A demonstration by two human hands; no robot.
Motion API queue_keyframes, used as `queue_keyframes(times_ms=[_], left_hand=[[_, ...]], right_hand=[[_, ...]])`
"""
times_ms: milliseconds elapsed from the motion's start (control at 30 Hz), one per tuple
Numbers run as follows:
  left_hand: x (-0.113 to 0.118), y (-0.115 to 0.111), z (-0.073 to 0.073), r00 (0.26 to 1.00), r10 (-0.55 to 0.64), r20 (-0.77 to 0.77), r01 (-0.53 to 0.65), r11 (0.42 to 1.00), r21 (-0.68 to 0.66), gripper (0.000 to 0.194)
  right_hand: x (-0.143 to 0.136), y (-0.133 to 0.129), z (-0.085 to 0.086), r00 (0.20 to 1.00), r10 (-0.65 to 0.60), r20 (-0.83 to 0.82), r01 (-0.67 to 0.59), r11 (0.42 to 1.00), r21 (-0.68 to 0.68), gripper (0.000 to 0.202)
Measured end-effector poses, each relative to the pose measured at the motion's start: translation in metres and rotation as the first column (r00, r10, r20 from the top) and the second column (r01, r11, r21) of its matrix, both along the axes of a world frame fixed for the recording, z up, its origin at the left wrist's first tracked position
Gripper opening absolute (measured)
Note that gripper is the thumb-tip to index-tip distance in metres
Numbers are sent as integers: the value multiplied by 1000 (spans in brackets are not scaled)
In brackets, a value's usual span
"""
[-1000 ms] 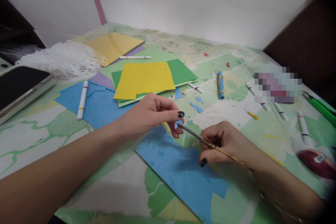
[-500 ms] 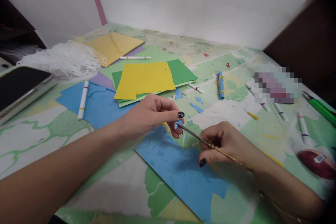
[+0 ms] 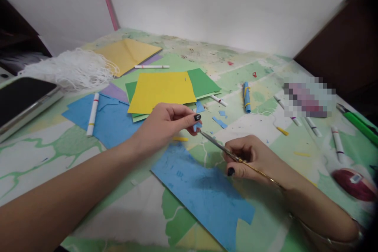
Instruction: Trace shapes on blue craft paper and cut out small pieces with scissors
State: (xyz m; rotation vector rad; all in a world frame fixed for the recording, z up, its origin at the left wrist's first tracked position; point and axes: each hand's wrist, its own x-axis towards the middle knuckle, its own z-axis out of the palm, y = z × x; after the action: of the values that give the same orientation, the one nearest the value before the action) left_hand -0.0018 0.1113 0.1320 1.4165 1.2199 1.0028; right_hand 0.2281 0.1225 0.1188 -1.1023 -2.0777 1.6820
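Observation:
My left hand (image 3: 174,120) pinches a small piece of blue paper (image 3: 197,126) between thumb and fingers. My right hand (image 3: 246,157) is closed on scissors (image 3: 217,143), whose blades point left with the tips close beside the blue piece. Below both hands lies a large blue sheet (image 3: 201,189) with notched edges. Small blue scraps (image 3: 220,122) are scattered behind the scissors. A thin yellow strip (image 3: 180,139) rests under my left hand.
Yellow card (image 3: 163,90) lies on green sheets, with another blue sheet (image 3: 118,120) left of them. White string (image 3: 71,69) and a phone (image 3: 26,98) are at left. A blue paper roll (image 3: 247,97), several markers and maroon thread (image 3: 352,183) lie at right.
My left hand has moved up and slightly left with the blue piece, away from the scissor blades. My right hand has hardly moved.

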Motion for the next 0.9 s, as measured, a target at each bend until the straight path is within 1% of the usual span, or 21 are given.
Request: queue_keyframes(times_ms=[67, 100, 167, 233, 333, 400, 500, 667, 767, 900], left_hand=[[1, 0, 0, 996, 81, -39, -80, 996, 44, 17], [2, -1, 0, 994, 97, -42, -95, 994, 50, 16], [6, -3, -2, 997, 79, -25, -78, 996, 31, 16], [12, -6, -4, 1000, 18, 19, -18, 1000, 4, 15], [20, -11, -5, 995, -34, 97, 38, 999, -39, 10], [23, -14, -4, 993, -17, 119, 26, 997, -71, 7], [26, -16, -2, 994, 4, 110, 6, 996, -91, 6], [28, -16, -4, 989, -62, 136, 78, 991, -109, 5], [29, -15, -5, 980, -79, 182, 104, 986, -132, 6], [28, -14, -7, 967, -97, 235, 131, 982, -136, 4]], right_hand=[[-3, -1, 2, 991, -131, -16, 130, 991, -19, 34], [-5, -2, 2, 976, -215, -26, 214, 976, -35, 33], [-10, -3, 2, 927, -368, -73, 362, 929, -83, 29], [-16, -6, 1, 880, -451, -149, 434, 891, -136, 26], [-24, -10, 0, 866, -452, -213, 425, 891, -159, 26], [-27, -13, -2, 866, -442, -232, 415, 896, -157, 25], [-28, -14, -2, 858, -439, -266, 413, 898, -151, 25], [-26, -12, 0, 867, -434, -246, 412, 901, -135, 24], [-27, -13, 0, 866, -438, -243, 413, 899, -149, 21], [-27, -14, 1, 871, -414, -263, 380, 909, -173, 17]])
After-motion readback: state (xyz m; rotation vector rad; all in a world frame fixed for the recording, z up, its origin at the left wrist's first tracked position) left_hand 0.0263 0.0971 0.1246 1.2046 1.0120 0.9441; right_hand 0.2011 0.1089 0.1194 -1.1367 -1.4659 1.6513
